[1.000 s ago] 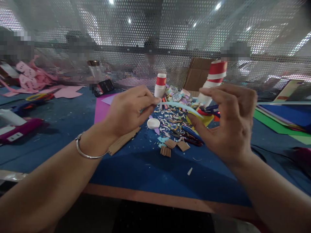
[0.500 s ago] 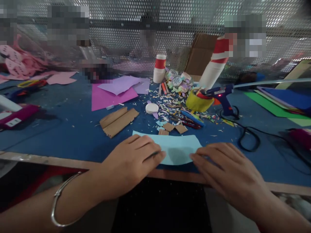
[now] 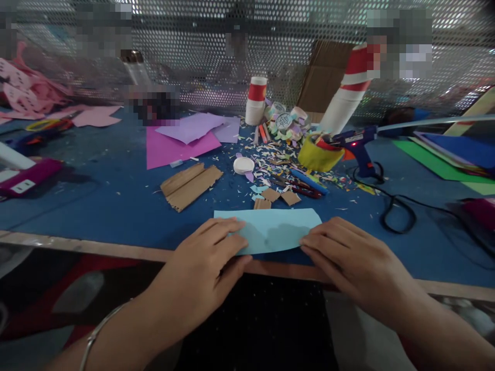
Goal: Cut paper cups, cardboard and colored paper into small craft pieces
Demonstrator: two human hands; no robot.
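A light blue paper strip [image 3: 270,229] lies flat on the blue table [image 3: 116,211] close to its front edge. My left hand [image 3: 204,268] rests on the strip's left end with its fingers stretched flat. My right hand [image 3: 348,260] presses the right end the same way, fingers out and lying on the paper. Neither hand grips anything. A metal bangle [image 3: 96,335] sits on my left wrist.
Beyond the strip lie cardboard pieces [image 3: 189,185], small brown scraps [image 3: 276,197], paper confetti, a white lid [image 3: 243,165], scissors [image 3: 301,188], a yellow tape roll [image 3: 319,154], a blue glue gun [image 3: 358,144] with its black cord, paper cups [image 3: 256,100], pink and purple sheets [image 3: 181,141]. A mesh screen stands behind.
My hands carried the blue strip down from mid-air and laid it flat at the table's front edge. Since half a second ago they slid slightly toward me.
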